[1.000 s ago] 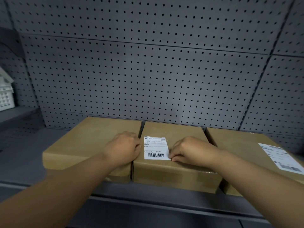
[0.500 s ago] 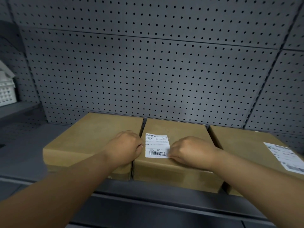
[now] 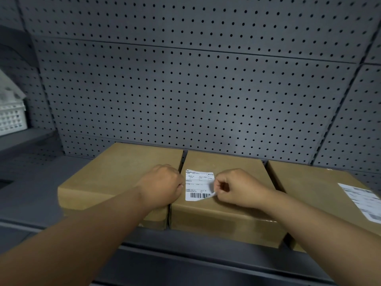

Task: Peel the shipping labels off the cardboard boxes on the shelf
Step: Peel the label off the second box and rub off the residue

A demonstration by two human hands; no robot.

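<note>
Head view, the only one supplied. Three cardboard boxes side by side on a grey shelf [image 3: 31, 203], backed by a perforated panel [image 3: 195, 89]. Middle box [image 3: 224, 215] carrying a white label [image 3: 198, 185] near its front left corner; lower right corner of that label lifted off the cardboard and curled. Right hand [image 3: 237, 187] pinching the lifted corner between thumb and forefinger, remaining fingers curled in; grip placed low and at the edge, apparently to start the peel where the adhesive has already let go. Left hand [image 3: 162, 187] closed into a fist, resting on the seam between the left box [image 3: 117, 178] and the middle box, just beside the label's left edge; whether anything is held inside the fist cannot be told; placement judged to steady the box against the pull. Right box [image 3: 321, 195] bearing a second label [image 3: 360, 200], flat and untouched. Left box showing no label on its visible top. White basket [image 3: 11, 118] on a separate ledge at far left, well apart. Judgement: peel of the middle label barely begun; risk of tearing if pulled sharply.
</note>
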